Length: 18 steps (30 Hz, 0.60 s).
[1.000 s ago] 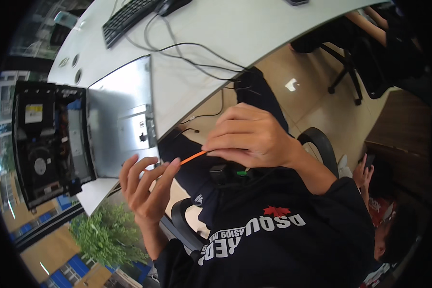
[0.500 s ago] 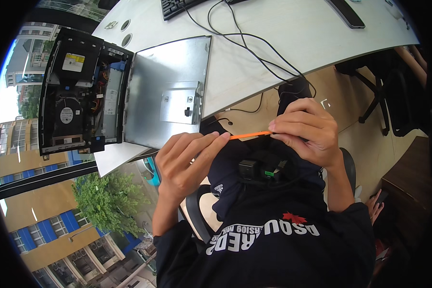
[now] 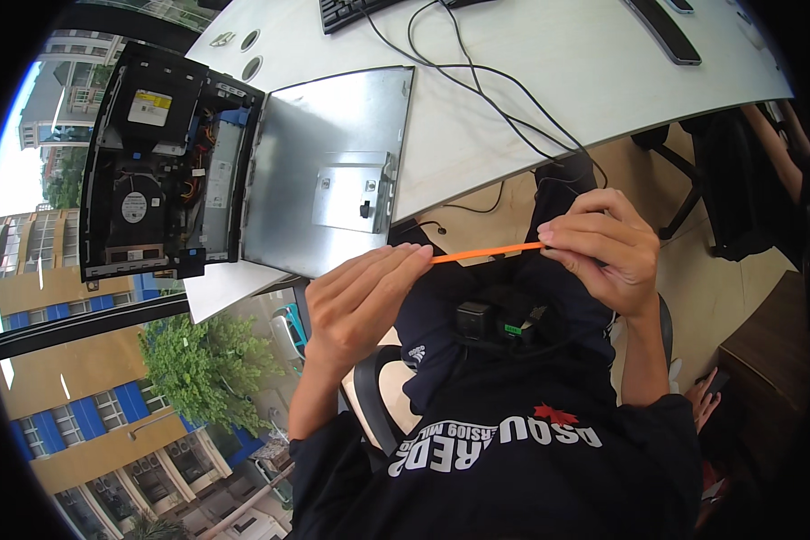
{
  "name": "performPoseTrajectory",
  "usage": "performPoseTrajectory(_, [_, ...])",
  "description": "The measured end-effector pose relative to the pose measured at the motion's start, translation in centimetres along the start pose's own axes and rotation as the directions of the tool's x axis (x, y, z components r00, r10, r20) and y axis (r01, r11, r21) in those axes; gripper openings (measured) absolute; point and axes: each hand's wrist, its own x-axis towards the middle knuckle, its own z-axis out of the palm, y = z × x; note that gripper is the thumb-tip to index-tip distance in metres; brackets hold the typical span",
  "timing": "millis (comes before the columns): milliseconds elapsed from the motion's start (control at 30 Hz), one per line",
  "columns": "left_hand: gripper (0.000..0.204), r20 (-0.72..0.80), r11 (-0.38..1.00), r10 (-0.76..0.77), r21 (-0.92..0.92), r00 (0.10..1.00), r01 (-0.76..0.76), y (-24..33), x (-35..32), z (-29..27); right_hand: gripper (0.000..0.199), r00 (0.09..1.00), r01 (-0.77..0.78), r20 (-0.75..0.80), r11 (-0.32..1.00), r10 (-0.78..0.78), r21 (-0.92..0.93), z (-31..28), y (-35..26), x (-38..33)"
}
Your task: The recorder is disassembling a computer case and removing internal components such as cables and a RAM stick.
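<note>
Pinched by the left hand (image 3: 355, 310) and the right hand (image 3: 612, 256), an orange strip (image 3: 488, 253) is held near the frame's centre, its middle exposed between them. At upper left, an opened computer case (image 3: 121, 153) is seen.

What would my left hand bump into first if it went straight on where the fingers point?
Past the orange strip that your left hand pinches, the near edge of the white table seems first in line, though depth is unclear, so the hand might pass above or below it.
</note>
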Motion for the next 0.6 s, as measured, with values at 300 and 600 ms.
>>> performPoseTrajectory(300, [0.03,-0.041,0.999,-0.03,0.033,0.999,0.031,-0.5,0.0,0.0,0.03,0.999,-0.034,-0.008,0.999,0.034,-0.015,-0.2,1.0,-0.2])
performPoseTrajectory(600, [0.024,-0.041,1.0,0.015,0.027,0.999,-0.014,-0.4,-0.2,-0.4,0.03,0.999,-0.047,-0.021,0.999,0.046,-0.019,-0.3,1.0,0.5])
